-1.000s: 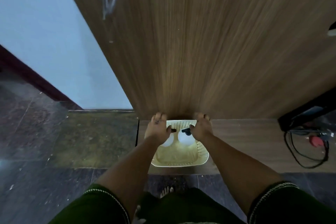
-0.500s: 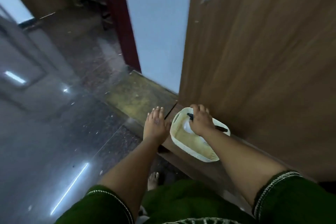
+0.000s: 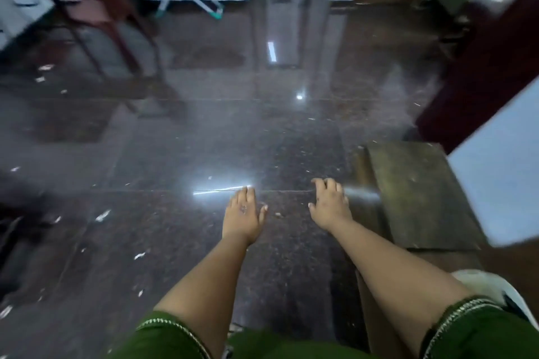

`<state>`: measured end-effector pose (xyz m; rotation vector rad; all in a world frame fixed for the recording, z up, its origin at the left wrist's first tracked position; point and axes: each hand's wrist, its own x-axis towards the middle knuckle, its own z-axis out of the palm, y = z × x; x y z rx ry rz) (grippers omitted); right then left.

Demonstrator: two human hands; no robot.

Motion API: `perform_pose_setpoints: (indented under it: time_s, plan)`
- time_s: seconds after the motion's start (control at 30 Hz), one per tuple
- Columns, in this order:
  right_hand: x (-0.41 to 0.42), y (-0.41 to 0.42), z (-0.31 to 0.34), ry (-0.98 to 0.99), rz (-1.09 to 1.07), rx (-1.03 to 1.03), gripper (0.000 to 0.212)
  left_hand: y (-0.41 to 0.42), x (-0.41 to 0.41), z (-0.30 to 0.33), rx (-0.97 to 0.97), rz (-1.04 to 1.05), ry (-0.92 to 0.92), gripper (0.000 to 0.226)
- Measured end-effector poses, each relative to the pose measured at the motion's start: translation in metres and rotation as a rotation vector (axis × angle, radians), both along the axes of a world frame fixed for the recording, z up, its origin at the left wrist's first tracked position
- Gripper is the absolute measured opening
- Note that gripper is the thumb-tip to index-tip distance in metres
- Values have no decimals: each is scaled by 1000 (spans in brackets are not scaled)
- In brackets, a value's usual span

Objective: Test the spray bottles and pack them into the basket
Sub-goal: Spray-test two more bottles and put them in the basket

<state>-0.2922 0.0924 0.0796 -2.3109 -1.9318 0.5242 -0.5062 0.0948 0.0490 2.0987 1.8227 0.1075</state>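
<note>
A: What surface is lying under the hands?

B: A dark, polished, speckled stone floor (image 3: 163,154) is spreading across most of the view and is reflecting bright streaks of light. Small pale scraps are lying on it at the left.

A: And the hands?

B: The left hand (image 3: 243,214) is hanging flat above the floor with fingers stretched and together, gripping nothing. The right hand (image 3: 329,205) is also empty, its fingers a little curled, just beside the edge of a worn greenish-brown raised step (image 3: 417,192).

A: Where is the basket?

B: Only a part of the cream plastic basket (image 3: 478,285) is showing at the lower right, behind the right arm and above the green sleeve (image 3: 478,326). Its inside is hidden, so I cannot tell about the bottles.

A: Where is free room?

B: Ahead and to the left the floor is staying open. A dark red wooden chair (image 3: 99,17) is standing far left, a dark red door frame (image 3: 484,73) is closing the right side.
</note>
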Motion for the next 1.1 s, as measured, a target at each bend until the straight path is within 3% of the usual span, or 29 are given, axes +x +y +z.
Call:
perform_pose_setpoints:
  time_s: [0.13,0.33,0.47,0.63,0.83,1.1]
  plan:
    - [-107,47,-11,-17,259,4,56,-14,-109,-9,-58,184,72,68]
    - [-269,69,-32,32,598,-39,55,-70,-255,-16,-116,694,61,68]
    - [-354,56,-49,21,816,-84,53,-132,-309,-26,-183,978,18,68]
    - [-433,40,-77,-6,1046,-203,53,-186,-334,-56,-275,1262,-60,69]
    - [-483,28,-140,-125,1258,-331,53,-194,-325,-113,-283,1590,-301,67]
    - [-528,20,-295,-248,1336,-410,60,-185,-320,-286,-250,1985,-746,69]
